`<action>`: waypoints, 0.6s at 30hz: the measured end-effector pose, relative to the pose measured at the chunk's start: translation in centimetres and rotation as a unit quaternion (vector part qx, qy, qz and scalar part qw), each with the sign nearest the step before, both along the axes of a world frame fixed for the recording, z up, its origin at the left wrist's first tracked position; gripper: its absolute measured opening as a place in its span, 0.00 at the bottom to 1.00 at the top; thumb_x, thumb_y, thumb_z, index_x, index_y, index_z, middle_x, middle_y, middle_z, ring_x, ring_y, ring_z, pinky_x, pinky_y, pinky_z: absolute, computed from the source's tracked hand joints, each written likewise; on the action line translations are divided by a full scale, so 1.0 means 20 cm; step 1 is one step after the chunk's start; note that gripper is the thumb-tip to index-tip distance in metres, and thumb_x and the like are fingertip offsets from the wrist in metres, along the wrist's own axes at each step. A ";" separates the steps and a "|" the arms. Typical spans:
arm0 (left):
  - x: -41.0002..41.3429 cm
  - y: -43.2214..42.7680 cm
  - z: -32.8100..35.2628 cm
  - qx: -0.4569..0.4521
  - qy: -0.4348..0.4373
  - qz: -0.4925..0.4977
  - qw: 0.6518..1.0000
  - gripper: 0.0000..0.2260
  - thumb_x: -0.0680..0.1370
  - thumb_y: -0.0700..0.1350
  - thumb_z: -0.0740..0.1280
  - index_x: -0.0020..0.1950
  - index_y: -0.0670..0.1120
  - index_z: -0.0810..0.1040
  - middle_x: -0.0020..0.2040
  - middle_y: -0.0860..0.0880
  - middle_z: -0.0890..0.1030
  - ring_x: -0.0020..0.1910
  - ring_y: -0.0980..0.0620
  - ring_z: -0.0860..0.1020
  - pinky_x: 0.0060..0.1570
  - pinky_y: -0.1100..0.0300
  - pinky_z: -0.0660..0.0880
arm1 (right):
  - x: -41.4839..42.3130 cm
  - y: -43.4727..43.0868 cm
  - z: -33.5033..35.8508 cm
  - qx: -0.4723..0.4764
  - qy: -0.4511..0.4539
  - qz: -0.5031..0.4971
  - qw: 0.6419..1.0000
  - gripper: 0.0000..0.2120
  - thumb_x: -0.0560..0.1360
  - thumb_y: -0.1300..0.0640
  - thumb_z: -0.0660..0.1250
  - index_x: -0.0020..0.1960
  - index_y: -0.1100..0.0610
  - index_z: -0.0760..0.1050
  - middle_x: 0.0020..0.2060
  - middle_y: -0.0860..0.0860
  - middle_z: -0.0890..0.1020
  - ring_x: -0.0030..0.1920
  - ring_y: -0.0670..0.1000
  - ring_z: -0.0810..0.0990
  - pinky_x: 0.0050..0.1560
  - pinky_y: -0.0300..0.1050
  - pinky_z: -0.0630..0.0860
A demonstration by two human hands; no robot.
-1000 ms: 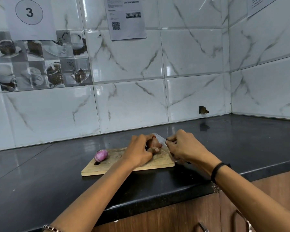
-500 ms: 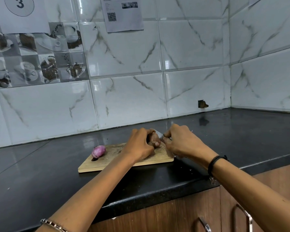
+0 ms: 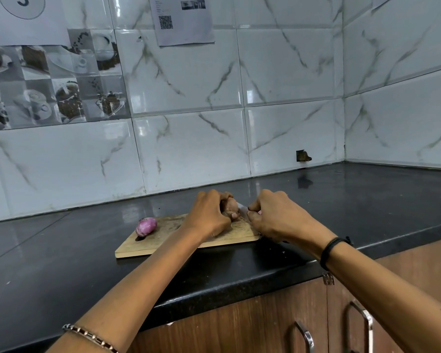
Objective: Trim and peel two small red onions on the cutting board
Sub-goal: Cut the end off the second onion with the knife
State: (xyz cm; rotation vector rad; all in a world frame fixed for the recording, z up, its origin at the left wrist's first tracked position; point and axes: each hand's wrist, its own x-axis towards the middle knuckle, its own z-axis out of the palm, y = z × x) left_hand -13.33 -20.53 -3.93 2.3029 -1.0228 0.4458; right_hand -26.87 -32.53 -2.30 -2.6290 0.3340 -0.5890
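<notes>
Viewing through the head camera, I find the brown-skinned onion point(image 3: 230, 207) over the right half of the cutting board point(image 3: 163, 242). It is enclosed from the left by the left hand point(image 3: 209, 216), whose fingers curl round it so that only its right side shows. Just beside it, the right hand point(image 3: 274, 216) is closed, fingers folded about a knife point(image 3: 242, 209). Only a pale sliver of blade is visible between the two hands, and I cannot tell whether it has entered the skin. The purple onion point(image 3: 146, 226) lies on its side at the board's far left corner, apart from both hands. The wooden board rests on a black countertop point(image 3: 61, 263), near its front edge. A beaded bracelet point(image 3: 89, 336) circles the left wrist, a black band point(image 3: 330, 248) the right. Below are wooden cabinet doors point(image 3: 239, 322) with metal handles. Behind are marbled white wall tiles point(image 3: 290, 72) bearing a sheet with a QR code point(image 3: 186, 24).
</notes>
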 end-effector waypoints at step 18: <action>-0.04 0.03 0.02 -0.027 0.001 -0.002 1.000 0.03 0.74 0.40 0.72 0.47 0.46 0.83 0.43 0.47 0.84 0.46 0.49 0.80 0.41 0.64 0.72 | -0.14 0.16 -0.01 -0.163 0.024 0.001 0.986 0.07 0.82 0.58 0.59 0.57 0.59 0.72 0.51 0.57 0.73 0.54 0.62 0.78 0.45 0.48 0.69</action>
